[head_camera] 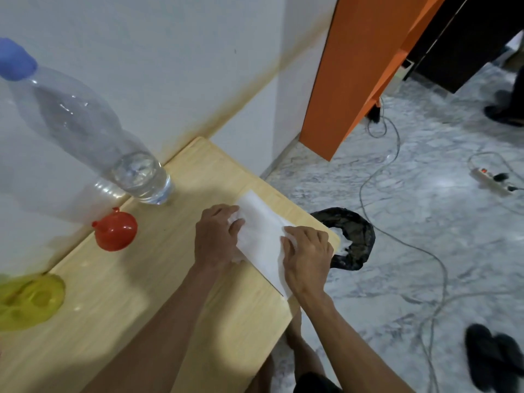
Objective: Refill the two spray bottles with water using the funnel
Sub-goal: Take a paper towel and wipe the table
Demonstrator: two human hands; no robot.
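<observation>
Both hands flat on a white tissue (259,236) at the worktop's (158,279) right edge: left hand (217,236) and right hand (307,255) press it down, fingers curled onto it. Red funnel (116,231) sits mid-worktop near the wall; clear water bottle (93,129) stands behind it. Yellow item (31,300) at left edge, blurred.

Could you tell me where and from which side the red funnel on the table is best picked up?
Grip the red funnel by its wide rounded bowl, coming from above. It seems to lie mouth-down, so the dome faces up, and the small tab at its upper left looks too slight for the fingers.
</observation>
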